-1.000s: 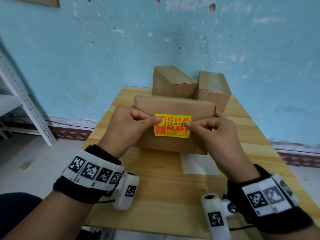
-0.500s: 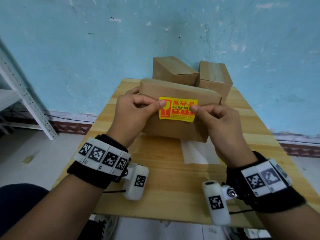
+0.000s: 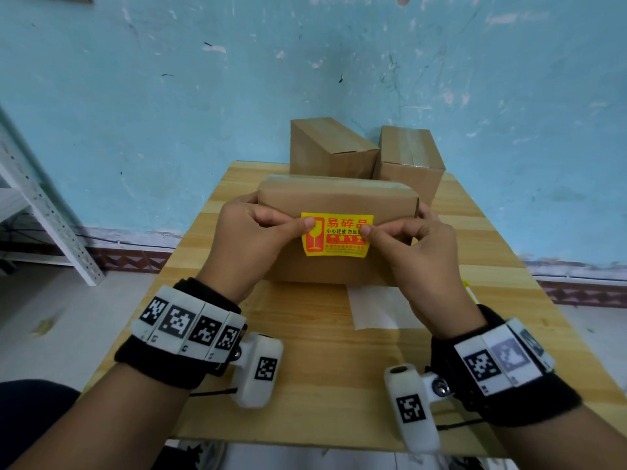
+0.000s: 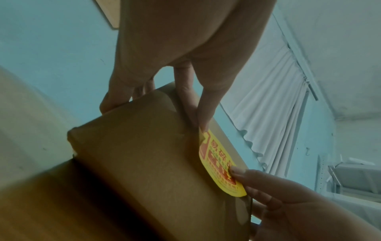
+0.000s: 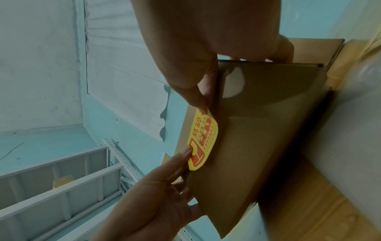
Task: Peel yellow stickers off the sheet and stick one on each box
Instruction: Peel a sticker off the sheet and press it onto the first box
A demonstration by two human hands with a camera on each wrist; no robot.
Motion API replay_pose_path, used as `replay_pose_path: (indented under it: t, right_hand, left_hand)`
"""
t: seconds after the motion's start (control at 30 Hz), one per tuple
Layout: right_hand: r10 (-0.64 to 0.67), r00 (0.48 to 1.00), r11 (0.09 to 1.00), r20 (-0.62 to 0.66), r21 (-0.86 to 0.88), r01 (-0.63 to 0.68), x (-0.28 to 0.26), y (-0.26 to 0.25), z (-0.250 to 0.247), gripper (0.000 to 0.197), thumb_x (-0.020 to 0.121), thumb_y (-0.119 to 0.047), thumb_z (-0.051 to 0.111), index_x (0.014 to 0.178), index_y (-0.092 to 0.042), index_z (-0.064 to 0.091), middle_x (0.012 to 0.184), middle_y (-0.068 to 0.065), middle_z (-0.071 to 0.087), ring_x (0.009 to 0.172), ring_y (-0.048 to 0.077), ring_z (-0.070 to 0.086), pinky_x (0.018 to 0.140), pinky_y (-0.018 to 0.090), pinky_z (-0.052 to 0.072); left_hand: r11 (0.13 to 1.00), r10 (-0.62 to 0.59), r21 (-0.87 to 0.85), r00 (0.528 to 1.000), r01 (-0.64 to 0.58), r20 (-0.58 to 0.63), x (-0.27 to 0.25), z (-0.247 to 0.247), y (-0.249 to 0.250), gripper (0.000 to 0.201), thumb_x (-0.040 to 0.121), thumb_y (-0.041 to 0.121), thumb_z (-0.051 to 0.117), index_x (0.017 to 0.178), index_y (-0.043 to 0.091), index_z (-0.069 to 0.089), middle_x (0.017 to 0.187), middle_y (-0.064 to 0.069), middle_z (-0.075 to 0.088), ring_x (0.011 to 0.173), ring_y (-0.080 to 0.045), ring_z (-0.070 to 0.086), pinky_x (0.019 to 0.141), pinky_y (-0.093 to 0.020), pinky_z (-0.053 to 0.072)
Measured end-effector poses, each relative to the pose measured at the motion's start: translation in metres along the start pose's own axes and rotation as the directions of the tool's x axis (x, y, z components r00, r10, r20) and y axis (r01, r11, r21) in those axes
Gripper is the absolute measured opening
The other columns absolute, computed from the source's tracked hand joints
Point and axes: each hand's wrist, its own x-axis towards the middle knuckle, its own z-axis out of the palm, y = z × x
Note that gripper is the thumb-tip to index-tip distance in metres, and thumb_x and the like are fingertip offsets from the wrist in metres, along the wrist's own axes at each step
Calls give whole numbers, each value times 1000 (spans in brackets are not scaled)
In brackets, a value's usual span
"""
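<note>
A: Since a second ago, seen from the head, the near box (image 3: 336, 232) has tipped up off the table (image 3: 305, 368); the left hand (image 3: 251, 239) and right hand (image 3: 420, 256) grasp its ends, thumbs pressing the yellow sticker (image 3: 336, 235).

B: Left wrist?

A: Sticker's lower edge (image 4: 222, 169) looks slightly lifted.

B: Right wrist?

A: Same; it probably needs smoothing. Two far boxes look unlabelled.

sheet (image 3: 373, 308) part hid by box (image 3: 339, 198) | sticker (image 3: 336, 235) small txt unreadable

Head view looks forward-down over counter (image 3: 315, 361); both wrist views close, from below; all share stickered box (image 3: 325, 266).
</note>
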Motion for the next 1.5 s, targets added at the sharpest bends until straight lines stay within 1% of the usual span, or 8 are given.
replay_pose_path:
  t: [0.2,0.33,0.6,0.77,0.87,1.07,1.17,1.5]
  right_hand:
    - [-4,1000,1000,-4,-30,3,0,2,1,14,71,-32,86,64,-25,77,139,11,56,134,19,49,107,48,45]
    - [33,999,996,42,-81,-29,-1,-5,0,13,75,-30,84,68,-22,77,135,10,61,143,5,32,106,11,31]
    - [32,996,991,88,-131,-20,-4,-15,-2,15,79,-27,82,67,-23,76,100,-5,70,147,8,27,102,17,31]
    - [11,997,982,79,-188,4,-3,-15,-2,18,79,-32,81,69,-18,78,111,4,70,145,10,31,106,26,36]
    - [8,1000,984,10,-177,-6,-2,-15,-3,38,74,-30,86,49,-14,61,73,-9,67,136,5,41,94,19,33]
    - [-73,997,976,29,-201,78,5,-12,-10,59,71,-36,87,43,-13,41,44,-11,47,97,10,60,75,23,38]
    - [-165,975,936,151,-287,203,7,-15,-12,56,75,-35,83,54,-17,35,56,-8,42,69,4,44,60,23,30]
    - [-181,944,947,275,-212,243,18,1,-19,47,74,-31,80,65,-19,35,70,-2,43,70,15,44,64,29,35]
  left_hand:
    - [1000,-24,8,1000,24,4,1,-1,0,14,69,23,88,67,13,79,99,-3,69,100,-16,63,72,-23,47]
    - [998,-54,-12,999,54,-2,2,-3,-3,15,66,23,89,70,12,79,102,-1,67,106,-18,61,73,-24,45]
    - [994,-60,95,998,61,-23,4,-7,-4,17,64,25,91,74,15,81,127,-3,59,123,-16,52,97,-33,48]
    - [992,-26,122,1000,28,-12,4,-6,-1,15,66,25,90,75,16,81,123,-4,61,116,-15,56,86,-25,46]
    - [992,-55,115,998,59,-37,4,-5,0,17,63,25,92,70,14,81,121,-4,63,115,-17,58,90,-30,49]
    - [997,-52,57,998,55,-44,3,-14,6,45,61,33,92,53,-2,65,65,-11,63,69,-12,59,64,-30,44]
    - [992,-1,128,1000,2,-8,4,-18,9,41,62,35,91,52,7,62,53,-4,55,57,-9,48,56,-24,39]
    - [977,48,192,971,-94,233,7,-28,9,44,72,9,85,83,20,44,103,-1,60,81,-10,54,53,-19,47]
